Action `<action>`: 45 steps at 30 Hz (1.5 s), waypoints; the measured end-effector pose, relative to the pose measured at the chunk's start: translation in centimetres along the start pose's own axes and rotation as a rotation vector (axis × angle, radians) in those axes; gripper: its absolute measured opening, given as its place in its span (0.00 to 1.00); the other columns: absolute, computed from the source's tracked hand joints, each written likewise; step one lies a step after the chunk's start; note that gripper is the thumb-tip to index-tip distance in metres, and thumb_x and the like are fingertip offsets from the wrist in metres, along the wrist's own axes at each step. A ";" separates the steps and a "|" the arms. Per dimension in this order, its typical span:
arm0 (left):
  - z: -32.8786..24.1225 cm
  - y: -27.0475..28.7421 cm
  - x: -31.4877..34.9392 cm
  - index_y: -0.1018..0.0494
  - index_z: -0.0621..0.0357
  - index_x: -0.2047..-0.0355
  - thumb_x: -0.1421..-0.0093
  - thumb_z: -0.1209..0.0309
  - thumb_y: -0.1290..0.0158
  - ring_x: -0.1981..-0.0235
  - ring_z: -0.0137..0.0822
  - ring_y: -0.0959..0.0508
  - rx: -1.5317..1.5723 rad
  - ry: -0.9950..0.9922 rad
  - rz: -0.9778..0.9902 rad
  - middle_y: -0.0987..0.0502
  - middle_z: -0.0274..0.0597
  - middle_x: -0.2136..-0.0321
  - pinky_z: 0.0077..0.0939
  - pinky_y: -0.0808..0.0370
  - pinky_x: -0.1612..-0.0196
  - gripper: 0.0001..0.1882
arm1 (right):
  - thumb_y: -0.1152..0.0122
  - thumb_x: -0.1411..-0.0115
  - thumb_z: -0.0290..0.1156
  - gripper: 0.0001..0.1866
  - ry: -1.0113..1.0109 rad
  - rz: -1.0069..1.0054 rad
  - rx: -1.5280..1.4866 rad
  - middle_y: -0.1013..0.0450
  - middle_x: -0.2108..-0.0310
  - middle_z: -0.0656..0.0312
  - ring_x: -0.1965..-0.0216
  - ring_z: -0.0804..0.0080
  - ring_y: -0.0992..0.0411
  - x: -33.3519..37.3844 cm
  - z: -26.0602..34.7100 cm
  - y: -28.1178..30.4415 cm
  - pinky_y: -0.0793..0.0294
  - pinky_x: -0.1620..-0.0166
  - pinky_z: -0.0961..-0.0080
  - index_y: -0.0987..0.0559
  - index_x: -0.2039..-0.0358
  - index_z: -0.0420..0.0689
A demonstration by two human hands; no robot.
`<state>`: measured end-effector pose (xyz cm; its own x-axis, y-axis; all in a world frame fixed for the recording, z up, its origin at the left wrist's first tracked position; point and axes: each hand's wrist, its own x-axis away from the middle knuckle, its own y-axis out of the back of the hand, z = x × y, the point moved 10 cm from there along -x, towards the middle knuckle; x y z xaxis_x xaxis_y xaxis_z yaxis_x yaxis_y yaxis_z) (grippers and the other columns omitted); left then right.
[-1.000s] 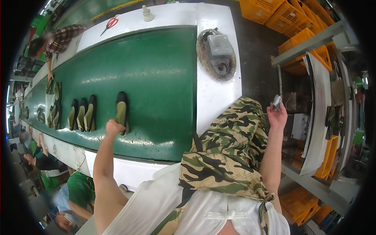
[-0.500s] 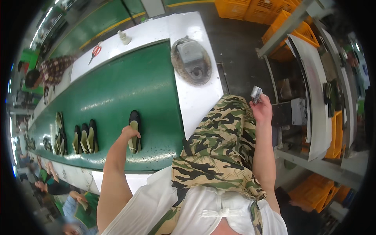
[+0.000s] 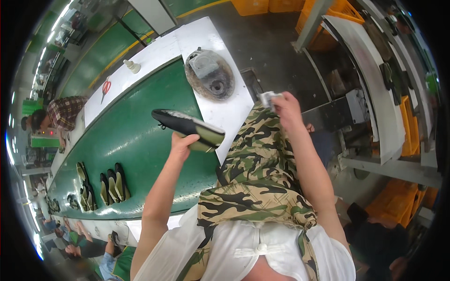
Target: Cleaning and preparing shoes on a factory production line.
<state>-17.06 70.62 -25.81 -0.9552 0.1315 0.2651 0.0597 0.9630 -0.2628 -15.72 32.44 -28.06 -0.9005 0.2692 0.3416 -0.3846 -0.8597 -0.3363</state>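
My left hand (image 3: 182,144) grips a black and olive-green shoe (image 3: 192,130) by its side, raised over the green conveyor belt (image 3: 136,122). The shoe lies tilted, its toe to the left and its heel to the right, with a pale grey strip along the upper edge. In my right hand (image 3: 287,107) a crumpled whitish cloth or wad (image 3: 270,99) is pinched between the fingers, held above my camouflage apron (image 3: 253,154). Further left on the belt stand several similar shoes (image 3: 115,185) in a row.
Beyond the belt's right end, a round container with a metal lid (image 3: 210,75) sits on the white table (image 3: 229,112). Red-handled scissors (image 3: 106,87) and a small whitish bottle (image 3: 132,66) lie along the far ledge. A rack (image 3: 375,93) and orange crates (image 3: 396,203) stand at right. Co-workers sit at left.
My left hand has lifted the shoe off the belt, brought it rightward and turned it sideways. My right hand has moved left, toward the shoe, with the whitish wad.
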 end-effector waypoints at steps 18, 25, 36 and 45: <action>-7.7 -19.4 2.0 0.41 0.62 0.42 0.55 0.73 0.35 0.56 0.33 0.28 -0.559 -0.310 0.482 0.28 0.42 0.54 0.27 0.30 0.51 0.40 | 0.34 0.54 0.25 0.09 0.087 0.060 0.092 0.29 0.79 0.66 0.78 0.81 0.33 4.6 4.8 -5.4 0.35 0.75 0.81 0.27 0.76 0.40; -8.1 -20.3 2.6 0.38 0.64 0.43 0.52 0.73 0.38 0.56 0.31 0.23 -0.946 -0.785 0.481 0.25 0.41 0.54 0.27 0.26 0.51 0.35 | 0.34 0.51 0.24 0.09 0.111 0.121 0.035 0.29 0.78 0.66 0.78 0.82 0.33 5.9 7.3 -8.3 0.36 0.73 0.82 0.28 0.75 0.43; -7.4 -20.1 0.6 0.27 0.62 0.58 0.64 0.70 0.31 0.61 0.34 0.22 -0.780 -0.453 0.466 0.21 0.42 0.63 0.29 0.26 0.54 0.30 | 0.35 0.51 0.23 0.08 0.224 0.228 -0.001 0.28 0.77 0.65 0.76 0.82 0.31 7.0 12.7 -11.3 0.32 0.71 0.82 0.27 0.74 0.41; -4.0 -20.0 0.6 0.29 0.64 0.54 0.67 0.73 0.32 0.59 0.32 0.24 -0.404 0.172 0.731 0.23 0.39 0.61 0.25 0.29 0.51 0.35 | 0.37 0.48 0.20 0.09 0.366 0.283 -0.071 0.29 0.75 0.68 0.73 0.84 0.32 5.4 14.4 -12.2 0.32 0.68 0.84 0.30 0.76 0.42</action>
<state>-17.71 52.42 -16.71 -0.5813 0.7550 0.3035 0.7740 0.6281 -0.0800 -12.97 38.16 -9.44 -0.9795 0.1746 -0.1000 -0.1147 -0.8928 -0.4357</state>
